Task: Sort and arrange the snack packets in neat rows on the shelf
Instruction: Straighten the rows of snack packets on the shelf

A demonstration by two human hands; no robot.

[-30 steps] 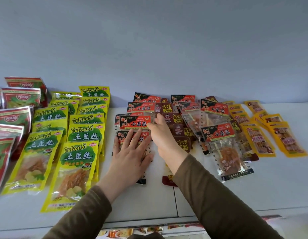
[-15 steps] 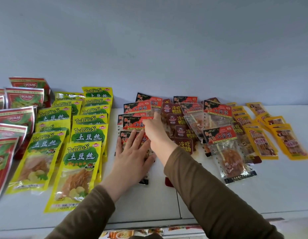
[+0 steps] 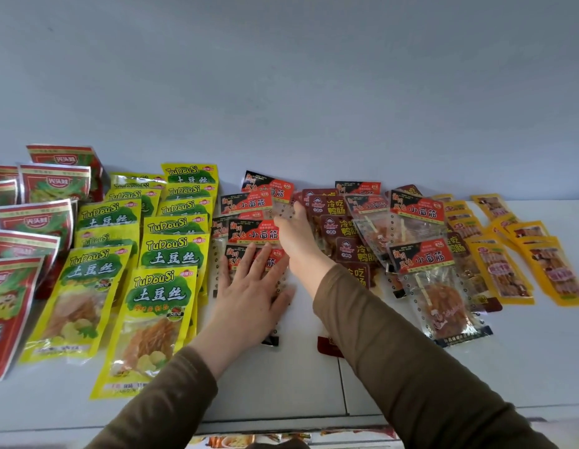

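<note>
The white shelf (image 3: 476, 367) is biggest. Yellow packets (image 3: 158, 296) lie in rows at 9 o'clock. Red-and-black packets (image 3: 249, 205) sit in the middle, more at 2 o'clock. My left hand (image 3: 249, 286) lies flat, fingers straight, pressing one red-and-black packet down. My right hand (image 3: 296, 234) reaches to 12 o'clock, touching a clear packet (image 3: 281, 210); I cannot tell if it grips.

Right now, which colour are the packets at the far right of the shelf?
Orange-yellow packets, with brownish food pictured on them; the head view shows them.
</note>
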